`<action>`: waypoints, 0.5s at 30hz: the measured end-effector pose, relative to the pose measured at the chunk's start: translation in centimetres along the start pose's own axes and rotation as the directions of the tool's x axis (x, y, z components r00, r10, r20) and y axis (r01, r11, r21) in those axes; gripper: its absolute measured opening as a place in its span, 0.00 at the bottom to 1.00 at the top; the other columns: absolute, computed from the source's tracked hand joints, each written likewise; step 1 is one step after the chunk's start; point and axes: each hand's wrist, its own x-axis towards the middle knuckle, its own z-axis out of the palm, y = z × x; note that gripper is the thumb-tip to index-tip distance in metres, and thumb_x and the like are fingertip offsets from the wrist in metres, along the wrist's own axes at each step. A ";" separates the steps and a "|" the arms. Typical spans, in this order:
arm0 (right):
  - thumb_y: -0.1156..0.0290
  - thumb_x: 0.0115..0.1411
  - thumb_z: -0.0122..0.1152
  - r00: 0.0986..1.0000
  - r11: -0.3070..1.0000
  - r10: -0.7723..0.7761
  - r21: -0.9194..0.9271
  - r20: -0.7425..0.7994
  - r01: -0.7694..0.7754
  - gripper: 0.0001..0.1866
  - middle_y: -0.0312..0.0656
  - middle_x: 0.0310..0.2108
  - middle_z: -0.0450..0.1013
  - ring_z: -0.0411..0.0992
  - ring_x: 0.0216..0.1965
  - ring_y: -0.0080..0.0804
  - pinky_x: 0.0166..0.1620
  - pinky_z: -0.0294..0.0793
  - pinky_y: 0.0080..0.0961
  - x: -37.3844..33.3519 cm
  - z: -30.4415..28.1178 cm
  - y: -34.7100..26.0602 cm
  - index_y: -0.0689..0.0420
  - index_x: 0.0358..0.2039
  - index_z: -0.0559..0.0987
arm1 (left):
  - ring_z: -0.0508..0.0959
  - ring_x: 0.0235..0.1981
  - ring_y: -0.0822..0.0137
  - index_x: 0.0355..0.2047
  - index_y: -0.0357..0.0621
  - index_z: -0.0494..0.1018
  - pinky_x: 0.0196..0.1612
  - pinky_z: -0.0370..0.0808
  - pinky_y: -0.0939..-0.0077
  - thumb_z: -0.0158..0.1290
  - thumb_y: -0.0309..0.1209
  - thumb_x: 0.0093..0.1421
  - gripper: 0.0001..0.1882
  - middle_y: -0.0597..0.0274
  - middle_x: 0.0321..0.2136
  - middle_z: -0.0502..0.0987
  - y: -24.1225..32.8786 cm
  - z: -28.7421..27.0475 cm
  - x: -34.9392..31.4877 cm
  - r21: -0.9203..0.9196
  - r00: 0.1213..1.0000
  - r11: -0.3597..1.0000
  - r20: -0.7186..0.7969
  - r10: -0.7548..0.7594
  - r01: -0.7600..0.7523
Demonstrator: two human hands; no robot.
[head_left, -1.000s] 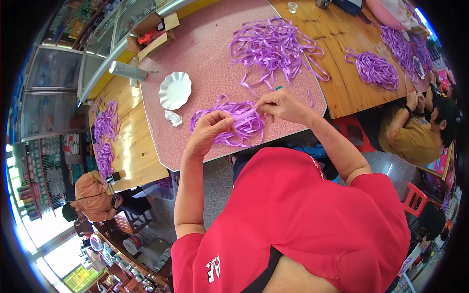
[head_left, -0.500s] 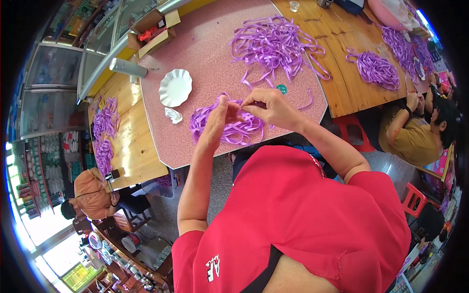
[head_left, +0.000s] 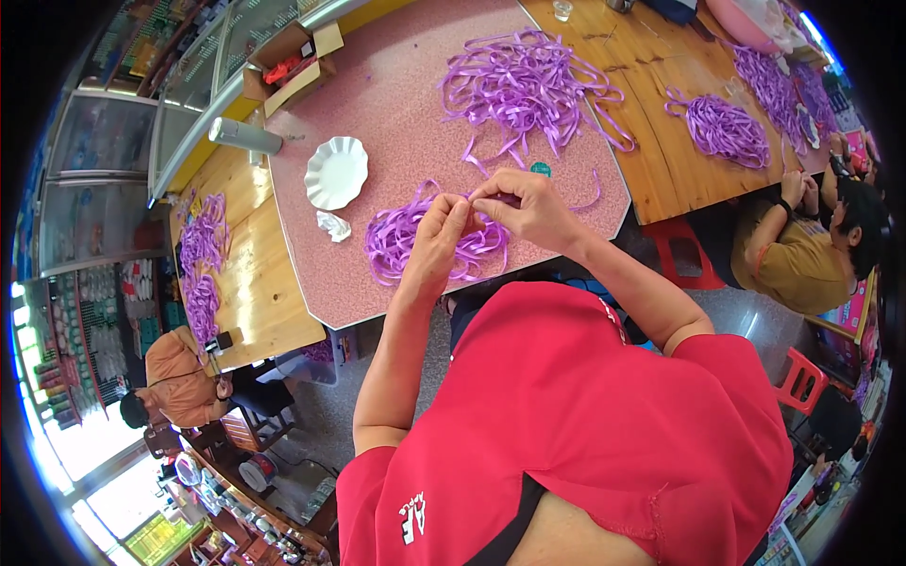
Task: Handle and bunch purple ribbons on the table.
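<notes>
Purple ribbon pile [head_left: 425, 243] on pink speckled worktop [head_left: 396, 94], near its front edge, just in front of the person. Flat, narrow, glossy strips, pale violet, looped and tangled into a loose low heap; no clear ends visible. Left hand [head_left: 436, 236] over the pile's middle, fingers [head_left: 451, 209] pressed together and curled, pinching a strip at the top. Right hand [head_left: 528, 209] just beside it, thumb and forefinger tips meeting the left fingertips, pinching the same strip; remaining fingers curled. Both hands touching at the fingertips, above the heap's far edge. Strip between the tips too small to see in detail.

Second, larger purple ribbon heap [head_left: 528, 85] farther back on same worktop, more spread out, long strands trailing toward the right edge. A few loose strips [head_left: 477, 158] between the two heaps. Small teal round object [head_left: 540, 169] just behind the right hand. White scalloped plate [head_left: 336, 173] left of the near pile, crumpled white scrap [head_left: 332, 226] just below it. Grey cylinder [head_left: 243, 136] lying at worktop's left corner, open cardboard box [head_left: 288, 66] with red item behind it.

Adjoining wooden worktop [head_left: 698, 57] at right with more purple ribbon bundles [head_left: 722, 130]; seated person in yellow shirt [head_left: 783, 259] beside it. Wooden table at left [head_left: 250, 274] with purple bundles [head_left: 198, 250]; person in orange shirt [head_left: 179, 382] below it. Red shirt [head_left: 585, 424] of the wearer filling lower frame.
</notes>
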 end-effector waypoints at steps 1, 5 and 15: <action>0.77 0.60 0.61 0.990 0.984 0.138 0.116 0.012 -0.138 0.05 0.32 0.25 0.72 0.70 0.27 0.18 0.30 0.68 0.17 -0.1 -0.1 -0.1 0.63 0.36 0.80 | 0.73 0.36 0.75 0.38 0.42 0.67 0.48 0.71 0.76 0.45 0.37 0.70 0.11 0.68 0.31 0.71 0.0 0.0 -0.1 0.001 1.000 1.000 0.000 0.000 0.000; 0.74 0.60 0.61 0.958 0.893 0.278 0.350 0.065 -0.283 0.07 0.29 0.24 0.71 0.67 0.25 0.14 0.28 0.66 0.15 0.3 -0.9 0.6 0.61 0.38 0.81 | 0.74 0.39 0.74 0.39 0.43 0.68 0.49 0.70 0.75 0.48 0.33 0.69 0.07 0.66 0.33 0.73 0.3 -0.2 -0.6 -0.041 0.998 0.999 0.064 0.001 0.002; 0.69 0.61 0.63 0.945 0.853 0.324 0.442 -0.031 -0.278 0.09 0.30 0.26 0.74 0.67 0.24 0.13 0.27 0.65 0.13 -0.1 0.1 0.9 0.61 0.39 0.80 | 0.77 0.39 0.70 0.38 0.44 0.73 0.41 0.73 0.79 0.54 0.28 0.64 0.04 0.54 0.46 0.77 0.4 1.2 -0.8 -0.546 0.990 0.826 -0.075 0.120 -0.141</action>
